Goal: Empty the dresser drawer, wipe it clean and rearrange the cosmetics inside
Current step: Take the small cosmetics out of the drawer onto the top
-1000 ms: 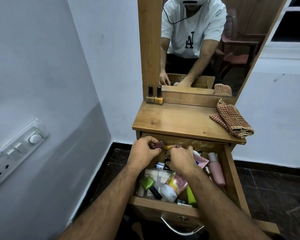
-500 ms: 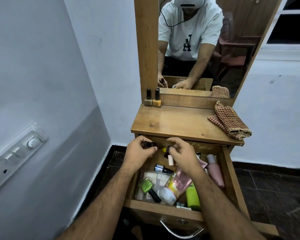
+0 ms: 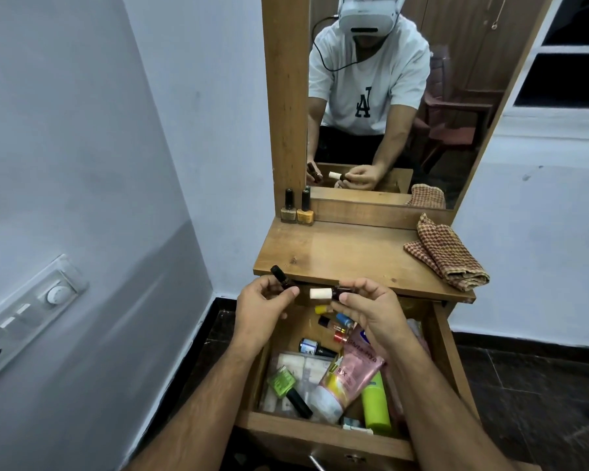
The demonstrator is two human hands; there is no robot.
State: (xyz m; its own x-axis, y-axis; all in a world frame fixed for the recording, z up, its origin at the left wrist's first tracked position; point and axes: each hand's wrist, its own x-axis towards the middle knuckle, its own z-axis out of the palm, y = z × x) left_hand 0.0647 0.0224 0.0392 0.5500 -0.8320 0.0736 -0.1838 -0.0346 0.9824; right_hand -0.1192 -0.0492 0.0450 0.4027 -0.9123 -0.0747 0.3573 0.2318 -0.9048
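**Op:** Drawer (image 3: 323,433) is pulled open under the dresser top (image 3: 340,256), and most of the cosmetics are inside it. Going left to right: my left hand (image 3: 264,309) pinches a dark nail polish bottle (image 3: 281,277) between thumb and fingertips, cap tilted up and away. My right hand (image 3: 368,309) pinches a second small bottle with a white cap (image 3: 322,294), lying sideways. Both hover above the drawer's back end, close together but not touching.

**Spotter:** How would you finish this step well?

**Op:** I'd stand both upright near the 2 polish bottles (image 3: 296,212) by the mirror (image 3: 422,96), small ones grouped at the back left so the middle stays free for the tubes. Glass on wood, so I'd lower them gently and let go only once they sit flat.

**Spotter:** What about the surface and the room?

**Op:** It's a glossy wooden top, with a folded checked cloth (image 3: 446,256) on its right edge, handy for the wiping. There's a pale wall with a switch panel (image 3: 24,317) at the far left. In the drawer are a green bottle (image 3: 283,382), a pink tube (image 3: 351,375) and a lime container (image 3: 374,402).
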